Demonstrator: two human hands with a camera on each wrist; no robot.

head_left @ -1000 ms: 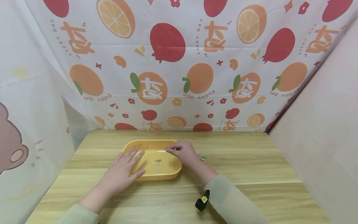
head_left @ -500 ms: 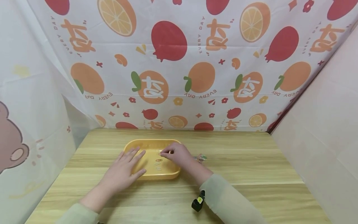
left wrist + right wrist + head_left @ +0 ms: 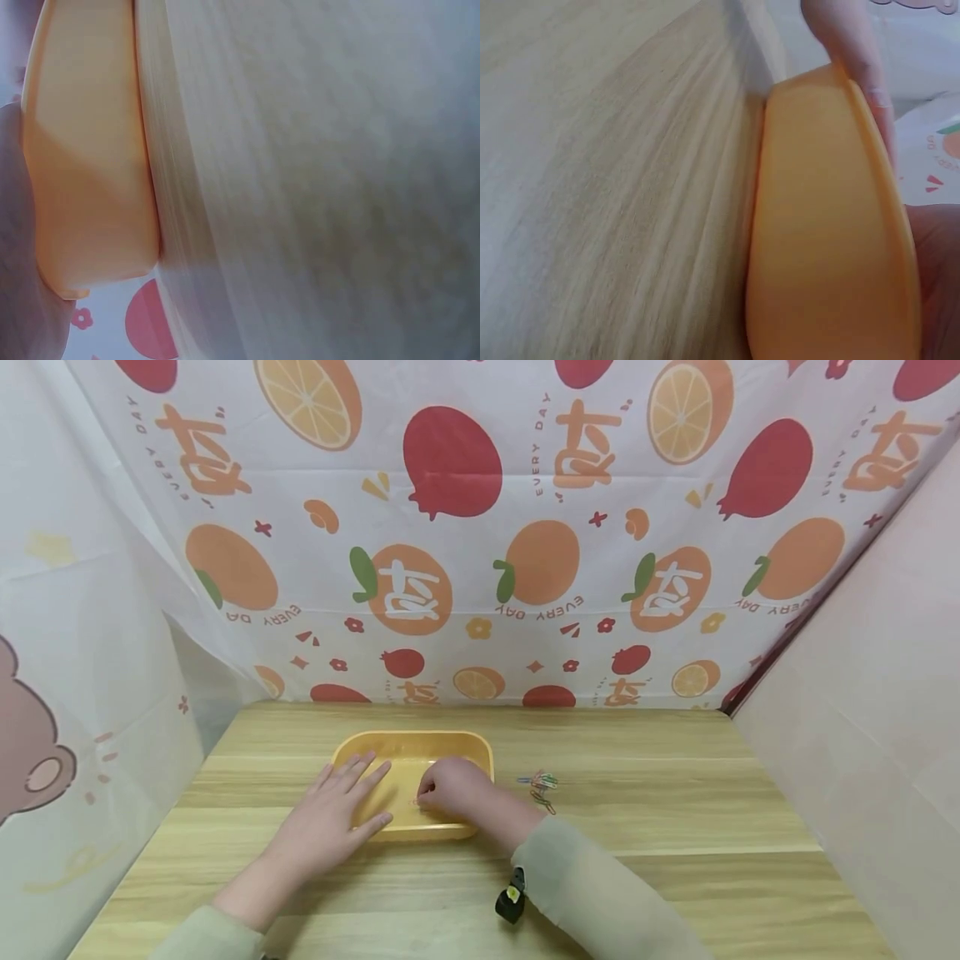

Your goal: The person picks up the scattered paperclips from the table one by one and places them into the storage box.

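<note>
A shallow yellow tray lies on the wooden table. My left hand rests flat on its left rim, fingers straight and spread, thumb against the front wall. My right hand is down inside the tray with its fingers curled, the tips pinched together on a small paper clip close to the tray floor; the hand hides the clips lying there. In the left wrist view the tray's outer wall fills the left side. In the right wrist view the same tray shows with a left-hand finger on its rim.
A small heap of coloured paper clips lies on the table just right of the tray. A black wrist device hangs under the right sleeve. Fruit-print cloth walls the table at the back and both sides.
My right hand has moved from the tray's far right rim down and to the left, into the tray. It now covers the clips that showed on the floor. The left hand has stayed put.
</note>
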